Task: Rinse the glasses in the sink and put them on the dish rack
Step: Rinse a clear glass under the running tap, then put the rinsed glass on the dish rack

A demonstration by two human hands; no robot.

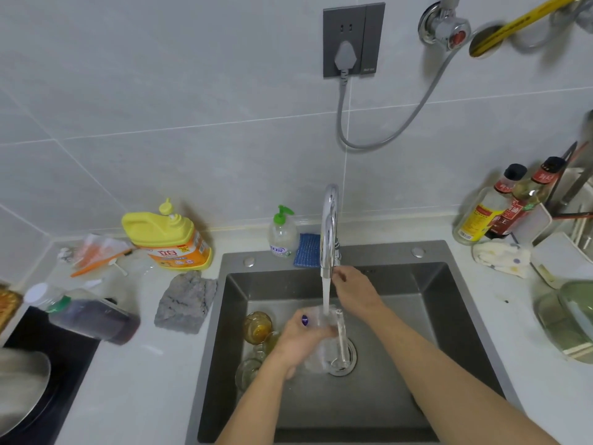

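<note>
Well, the left hand (pixel 301 340) grips a clear glass (pixel 322 348) directly under the faucet (pixel 329 232), in the falling water (pixel 326 293). The glass is tilted: its long axis runs from the person toward the faucet. The mouth points up and back into the stream, and the bottom points toward the person. The fingers are wrapped around its side. The right hand (pixel 353 289) is at the faucet's lower end with its fingers bent; whether they really hold the lever I cannot tell. Left of the faucet and lower, several amber glasses (pixel 256 326) sit in the sink (pixel 449 316), close beside the left hand.
</note>
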